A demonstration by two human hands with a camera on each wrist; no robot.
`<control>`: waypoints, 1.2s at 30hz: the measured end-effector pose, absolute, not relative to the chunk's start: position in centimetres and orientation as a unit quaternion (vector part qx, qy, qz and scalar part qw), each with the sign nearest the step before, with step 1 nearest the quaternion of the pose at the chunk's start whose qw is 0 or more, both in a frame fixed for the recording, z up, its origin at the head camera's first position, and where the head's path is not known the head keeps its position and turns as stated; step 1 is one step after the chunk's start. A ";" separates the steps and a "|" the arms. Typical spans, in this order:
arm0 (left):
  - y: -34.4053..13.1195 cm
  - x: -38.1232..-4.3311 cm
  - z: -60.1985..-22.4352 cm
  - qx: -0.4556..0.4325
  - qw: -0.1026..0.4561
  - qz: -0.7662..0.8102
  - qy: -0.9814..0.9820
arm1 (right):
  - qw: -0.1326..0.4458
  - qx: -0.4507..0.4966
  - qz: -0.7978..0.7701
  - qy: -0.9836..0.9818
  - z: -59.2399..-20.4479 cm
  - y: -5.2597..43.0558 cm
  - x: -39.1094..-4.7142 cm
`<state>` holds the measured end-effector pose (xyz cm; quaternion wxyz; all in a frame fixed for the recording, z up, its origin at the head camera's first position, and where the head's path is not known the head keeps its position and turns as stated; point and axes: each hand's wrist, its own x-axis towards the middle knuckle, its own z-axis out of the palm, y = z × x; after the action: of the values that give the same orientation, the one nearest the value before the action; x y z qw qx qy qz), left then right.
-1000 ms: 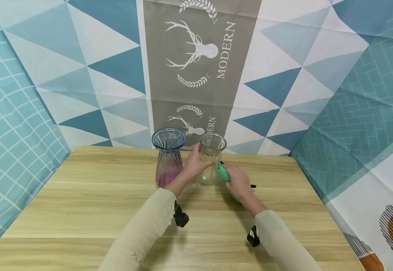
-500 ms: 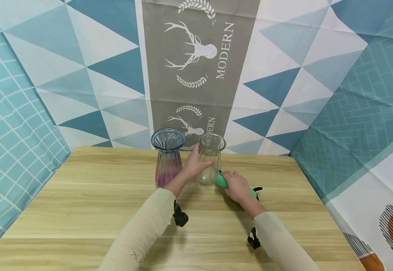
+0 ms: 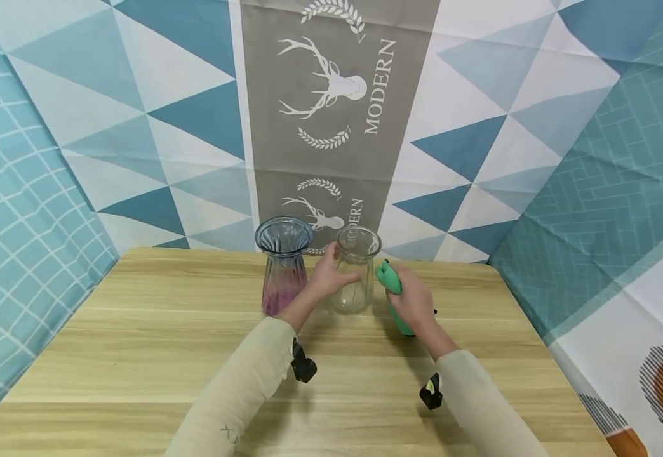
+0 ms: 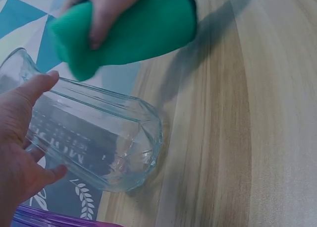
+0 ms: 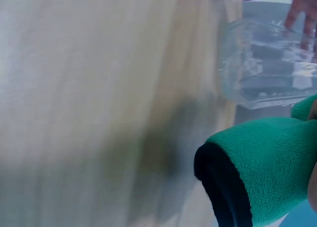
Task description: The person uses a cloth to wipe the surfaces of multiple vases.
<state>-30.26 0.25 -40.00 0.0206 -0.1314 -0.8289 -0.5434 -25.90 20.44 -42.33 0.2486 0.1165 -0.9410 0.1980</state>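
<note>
A clear glass vase (image 3: pixel 355 298) with a flared rim stands upright near the back of the wooden table. My left hand (image 3: pixel 326 278) holds it from the left, thumb on the near side and fingers around the neck. My right hand (image 3: pixel 414 297) grips a bunched green cloth (image 3: pixel 389 278) with a black edge, just right of the vase. In the left wrist view the cloth (image 4: pixel 133 31) hangs over the vase's side (image 4: pixel 99 123). In the right wrist view its black-edged end (image 5: pixel 262 167) sticks out below the hand.
Close to the left of the clear vase stands a ribbed vase (image 3: pixel 284 273), blue at the top and purple-pink at the base. A patterned cloth backdrop (image 3: pixel 194 127) rises right behind the wooden table (image 3: pixel 154 355). Black wrist cameras hang beneath both sleeves.
The right hand with the green cloth dips along the vase's right side, then rises and moves right, away from the glass. The left hand and both vases stay put.
</note>
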 end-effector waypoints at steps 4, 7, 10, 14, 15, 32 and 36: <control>0.4 -30.4 -40.4 -0.137 0.024 -0.545 -0.827 | 0.299 0.128 0.221 -0.919 -41.7 19.9 -26.0; 0.5 -30.3 -40.5 -0.143 0.025 -0.547 -0.824 | 0.319 0.138 0.218 -0.912 -41.6 19.6 -26.1; 0.5 -30.2 -40.5 -0.146 0.026 -0.546 -0.825 | 0.325 0.148 0.201 -0.912 -41.9 19.4 -26.2; 0.4 -30.2 -40.4 -0.149 0.027 -0.541 -0.827 | 0.317 0.167 0.176 -0.917 -42.2 19.3 -26.3; 0.4 -30.2 -40.4 -0.151 0.027 -0.540 -0.828 | 0.314 0.170 0.172 -0.918 -42.3 19.3 -26.3; 0.1 -30.2 -40.2 -0.150 0.017 -0.530 -0.835 | 0.242 0.194 0.089 -0.946 -43.9 20.0 -25.7; 0.0 -30.2 -40.1 -0.147 0.014 -0.529 -0.836 | 0.216 0.205 0.064 -0.952 -44.4 20.2 -25.6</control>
<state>-30.23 0.03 -40.12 0.0143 -0.1469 -0.8357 -0.5289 -25.60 20.19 -44.43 0.2163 0.2049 -0.9524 0.0639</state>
